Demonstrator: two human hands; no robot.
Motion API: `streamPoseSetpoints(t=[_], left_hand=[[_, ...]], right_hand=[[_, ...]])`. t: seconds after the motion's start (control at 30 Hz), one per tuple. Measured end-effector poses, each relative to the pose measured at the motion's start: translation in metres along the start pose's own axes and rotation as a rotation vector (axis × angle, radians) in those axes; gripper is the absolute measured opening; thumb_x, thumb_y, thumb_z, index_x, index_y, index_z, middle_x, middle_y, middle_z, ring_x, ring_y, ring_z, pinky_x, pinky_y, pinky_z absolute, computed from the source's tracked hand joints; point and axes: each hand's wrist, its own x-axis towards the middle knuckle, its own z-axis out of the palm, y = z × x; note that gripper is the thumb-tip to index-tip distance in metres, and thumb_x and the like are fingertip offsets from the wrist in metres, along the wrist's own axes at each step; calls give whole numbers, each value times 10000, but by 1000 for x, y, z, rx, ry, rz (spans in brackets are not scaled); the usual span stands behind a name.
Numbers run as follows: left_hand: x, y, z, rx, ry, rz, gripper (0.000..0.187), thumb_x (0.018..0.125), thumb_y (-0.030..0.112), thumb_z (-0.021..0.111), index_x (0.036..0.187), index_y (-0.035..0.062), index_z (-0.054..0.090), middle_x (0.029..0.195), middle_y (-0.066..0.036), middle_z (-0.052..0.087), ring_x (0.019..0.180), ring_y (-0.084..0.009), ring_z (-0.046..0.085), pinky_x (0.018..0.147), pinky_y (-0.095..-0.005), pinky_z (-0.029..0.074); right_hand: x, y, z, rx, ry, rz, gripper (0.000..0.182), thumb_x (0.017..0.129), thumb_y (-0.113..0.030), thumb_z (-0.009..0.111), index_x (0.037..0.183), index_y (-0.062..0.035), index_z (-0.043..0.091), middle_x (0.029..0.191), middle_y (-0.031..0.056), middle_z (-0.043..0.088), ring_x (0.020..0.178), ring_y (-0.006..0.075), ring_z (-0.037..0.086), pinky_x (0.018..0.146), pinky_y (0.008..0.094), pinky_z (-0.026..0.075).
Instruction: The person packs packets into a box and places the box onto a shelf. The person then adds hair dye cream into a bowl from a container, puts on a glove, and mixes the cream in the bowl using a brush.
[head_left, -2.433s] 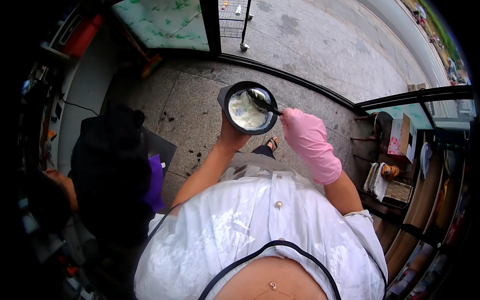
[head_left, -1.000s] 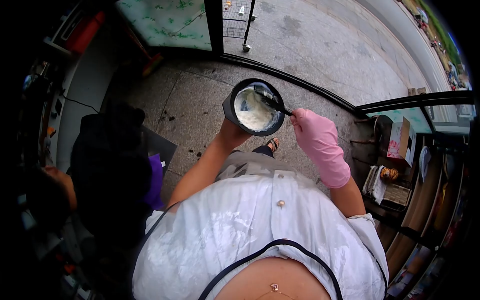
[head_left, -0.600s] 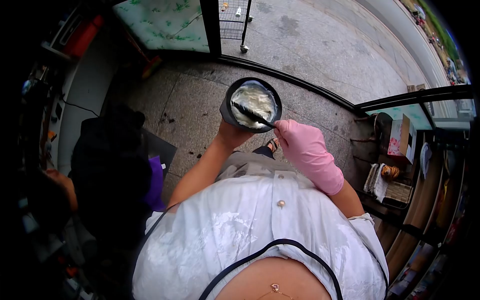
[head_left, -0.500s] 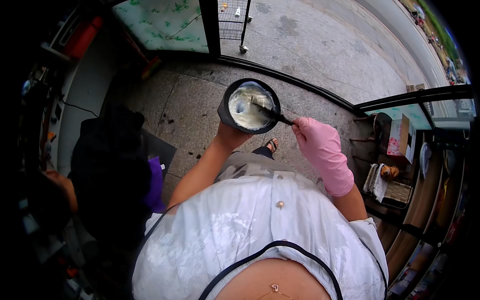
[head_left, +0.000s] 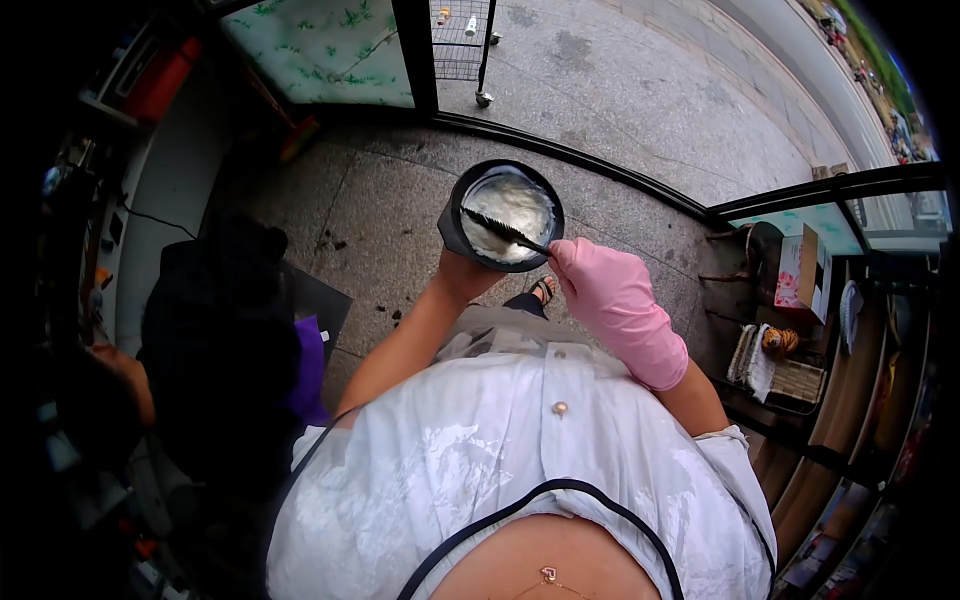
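Note:
A black mixing bowl (head_left: 453,232) with thick whitish cream (head_left: 522,203) inside is held out in front of my body. My bare left hand (head_left: 468,275) grips it from the near side and below, its fingers mostly hidden by the bowl. In a pink glove, my right hand (head_left: 612,298) closes on the handle end of a black hair-dye brush (head_left: 500,230). The brush has comb-like teeth along one edge and lies slantwise across the cream, its head toward the bowl's left wall.
A person in black (head_left: 215,340) is at my left, beside a purple cloth (head_left: 310,370). Shelving (head_left: 850,370) stands on the right, with a wicker basket (head_left: 795,385) and a cardboard box (head_left: 803,272) near it. Ahead are a door frame (head_left: 580,160) and a wheeled wire rack (head_left: 460,55).
My gloved hand has moved left toward the bowl. The brush head has swept leftward through the cream and turned. The bowl and my left hand stay nearly in place.

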Motion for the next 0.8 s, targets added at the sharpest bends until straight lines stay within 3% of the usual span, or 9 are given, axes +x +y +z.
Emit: streamPoseSetpoints(t=[0.07,0.13,0.23,0.37,0.4,0.43,0.53,0.7,0.8], left_hand=[[6,11,-1,127,4,-7,630,745,94,691,1284,54,366,1253,-81,479,1138,-191,480,996,-342,383],[5,-2,-1,-453,101,-260,631,737,106,695,1278,59,374,1246,-83,484,1119,-203,496,984,-350,390],[7,-6,4,-672,116,-317,601,765,113,660,1287,76,364,1256,-90,468,1131,-219,488,989,-368,387],[18,4,-2,-1238,146,-383,466,869,124,530,1295,76,348,1265,-97,452,1138,-227,486,966,-403,423],[20,9,3,-1061,171,-366,503,813,75,604,1263,60,379,1227,-102,475,1108,-224,501,952,-402,436],[15,-21,-4,-712,113,-305,473,857,226,523,1285,89,375,1265,-91,461,1150,-238,472,982,-430,395],[31,21,14,88,-7,-20,474,887,333,487,1288,105,381,1268,-85,468,1156,-242,466,1001,-440,372],[40,-29,3,-280,85,-195,501,886,419,447,1283,115,412,1288,-83,466,1167,-246,465,1002,-456,365],[52,-32,13,-214,71,-227,511,891,450,415,1290,130,423,1313,-84,453,1191,-263,449,1007,-479,351]], right_hand=[[-5,12,-11,22,-41,27,89,856,-170,535,840,-90,572,706,106,574,630,302,580,541,372,454],[2,23,-9,-18,-75,272,52,836,-135,545,830,-89,568,711,106,580,631,296,586,541,365,456],[15,6,7,-40,82,59,31,746,-57,542,766,-35,551,702,160,591,648,317,618,525,404,474],[8,12,-21,27,-174,166,97,776,-121,562,764,-26,576,657,169,600,639,321,628,531,410,479],[12,17,-23,11,-144,163,97,776,-121,562,764,-26,576,657,169,600,639,321,628,531,410,479],[15,21,-18,-8,-95,200,92,775,-115,556,768,-27,580,661,168,601,640,322,628,531,410,479],[19,14,-7,-10,-13,79,85,768,-80,531,798,-38,598,709,161,610,672,321,629,541,405,482],[15,50,-22,-15,-95,257,114,834,-175,530,831,-93,610,674,132,594,648,318,606,540,403,470],[25,49,-12,-5,51,124,155,848,-210,518,812,-89,607,676,127,589,634,319,600,540,407,466]])
